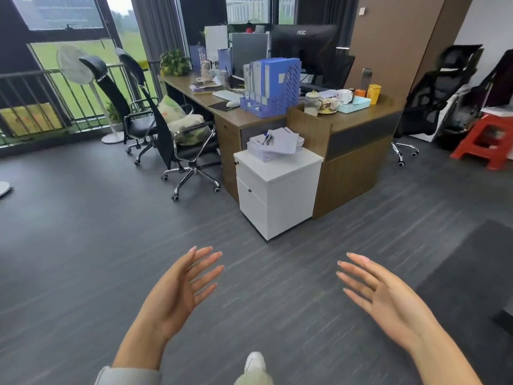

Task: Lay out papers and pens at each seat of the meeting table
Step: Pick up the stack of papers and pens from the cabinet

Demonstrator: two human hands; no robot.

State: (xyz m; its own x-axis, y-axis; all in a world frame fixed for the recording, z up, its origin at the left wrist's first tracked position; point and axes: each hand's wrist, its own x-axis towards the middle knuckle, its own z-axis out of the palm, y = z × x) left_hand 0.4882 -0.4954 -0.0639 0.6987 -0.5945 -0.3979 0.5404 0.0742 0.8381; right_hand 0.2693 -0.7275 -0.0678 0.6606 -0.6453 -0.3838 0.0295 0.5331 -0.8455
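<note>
Left hand (177,287) and right hand (385,295) raised forward, empty, fingers spread, palms facing inward

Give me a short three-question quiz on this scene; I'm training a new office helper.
1. True or false: the left hand and the right hand are both empty.
2. The paper stack lies on: A) the white drawer cabinet B) the red stool C) the floor
3. What lies on top of the stack?

Key: 1 true. 2 A. 3 a pen.
</note>
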